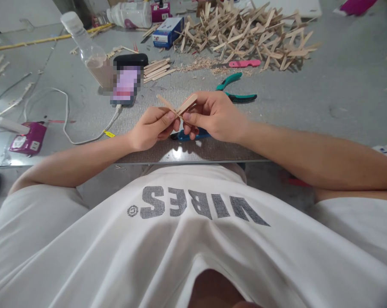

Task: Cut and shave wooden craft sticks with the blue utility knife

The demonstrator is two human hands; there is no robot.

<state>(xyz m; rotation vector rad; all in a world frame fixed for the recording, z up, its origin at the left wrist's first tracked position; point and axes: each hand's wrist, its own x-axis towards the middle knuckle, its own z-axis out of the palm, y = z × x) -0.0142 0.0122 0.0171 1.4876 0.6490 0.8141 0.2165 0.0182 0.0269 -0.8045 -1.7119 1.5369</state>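
Above the front edge of the table, my left hand [156,126] and my right hand [217,115] meet with fingertips almost touching. Between them they pinch crossed wooden sticks [187,104], flat and pale, forming an X or V whose lower part is hidden by the fingers. My right hand's fingers curl under the broader stick; my left thumb presses near the crossing. A dark blue handled tool [193,135] lies on the table below the hands, partly covered by them. Just beyond my right hand rest green-handled pliers [240,97], jaws hidden.
Crossed wooden pieces form a large pile [245,34] at the back. Before it lie a pink-handled knife [244,63], wood shavings [196,65] and loose flat sticks [157,68]. Left stand a phone [126,83] with its white cable [67,124], a bottle [97,64] and a purple socket block [28,137].
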